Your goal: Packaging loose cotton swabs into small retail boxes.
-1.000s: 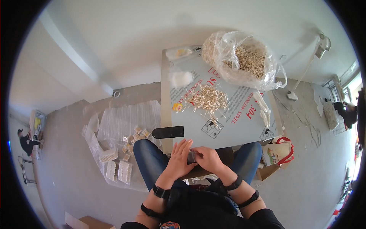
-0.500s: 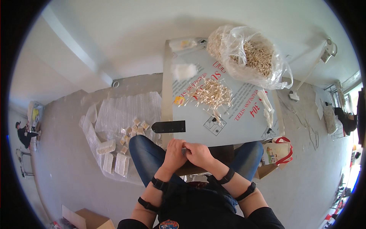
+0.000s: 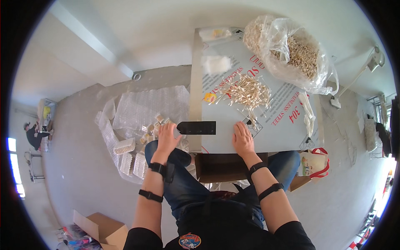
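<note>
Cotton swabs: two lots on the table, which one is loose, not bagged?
The small pile of cotton swabs spread bare on the table, just beyond the right hand. The bigger lot sits inside the clear plastic bag at the far corner.

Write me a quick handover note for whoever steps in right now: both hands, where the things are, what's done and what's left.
Left hand: open, reaching past the table's left edge toward the small packs on the bubble wrap, holding nothing visible.
Right hand: flat on the table, empty, just below the pile of sticks.
Black strip lies across the table's left edge between the hands.
Big bag of sticks sits at the far right of the table.
Done: filled packs lie on the floor wrap.
Left: the loose pile and the bag, by the look of it.
</note>
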A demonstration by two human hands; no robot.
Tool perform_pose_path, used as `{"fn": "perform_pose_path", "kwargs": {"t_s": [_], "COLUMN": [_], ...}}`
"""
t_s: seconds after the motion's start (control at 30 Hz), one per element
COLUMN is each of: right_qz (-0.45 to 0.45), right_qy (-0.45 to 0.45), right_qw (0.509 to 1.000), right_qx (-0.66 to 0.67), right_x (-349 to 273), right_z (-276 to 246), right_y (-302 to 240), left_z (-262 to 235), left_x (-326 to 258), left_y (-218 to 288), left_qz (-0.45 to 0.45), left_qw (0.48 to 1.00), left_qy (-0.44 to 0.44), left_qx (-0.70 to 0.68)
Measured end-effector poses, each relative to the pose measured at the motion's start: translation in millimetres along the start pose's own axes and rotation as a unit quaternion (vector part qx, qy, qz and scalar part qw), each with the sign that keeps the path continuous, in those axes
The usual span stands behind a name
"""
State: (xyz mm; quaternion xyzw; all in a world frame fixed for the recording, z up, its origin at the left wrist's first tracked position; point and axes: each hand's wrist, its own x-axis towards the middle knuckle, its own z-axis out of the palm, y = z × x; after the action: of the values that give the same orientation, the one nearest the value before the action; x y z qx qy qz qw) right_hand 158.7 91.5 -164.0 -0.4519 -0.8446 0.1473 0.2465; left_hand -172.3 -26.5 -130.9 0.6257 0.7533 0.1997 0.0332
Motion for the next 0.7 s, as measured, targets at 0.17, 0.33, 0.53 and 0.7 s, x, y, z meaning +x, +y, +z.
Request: {"fn": "perform_pose_path", "kwargs": {"t_s": [0.17,0.33,0.53,0.7], "right_qz": [-0.015,-0.017,-0.017,-0.017], "right_qy": [0.000,0.006,0.006,0.006], "right_qw": [1.000,1.000,1.000,1.000], "right_qx": [-0.020,-0.021,-0.021,-0.018], "right_x": [0.3,-0.9,-1.5,-1.8], "right_z": [1.7,2.0,2.2,2.8], "right_y": [-2.2,0.3,0.8,0.6], "left_z": [14.3,31.2,32.0,25.4], "left_x": [7.1,16.4,26.9,39.8], "left_y": [-38.1,-36.2,-20.9,-4.5], "left_qz": [-0.030,-0.042,-0.007,0.059], "left_qw": [0.990,0.981,0.988,0.974], "left_qy": [-0.113,-0.171,-0.145,-0.181], "left_qx": [0.081,0.081,0.056,0.123]}}
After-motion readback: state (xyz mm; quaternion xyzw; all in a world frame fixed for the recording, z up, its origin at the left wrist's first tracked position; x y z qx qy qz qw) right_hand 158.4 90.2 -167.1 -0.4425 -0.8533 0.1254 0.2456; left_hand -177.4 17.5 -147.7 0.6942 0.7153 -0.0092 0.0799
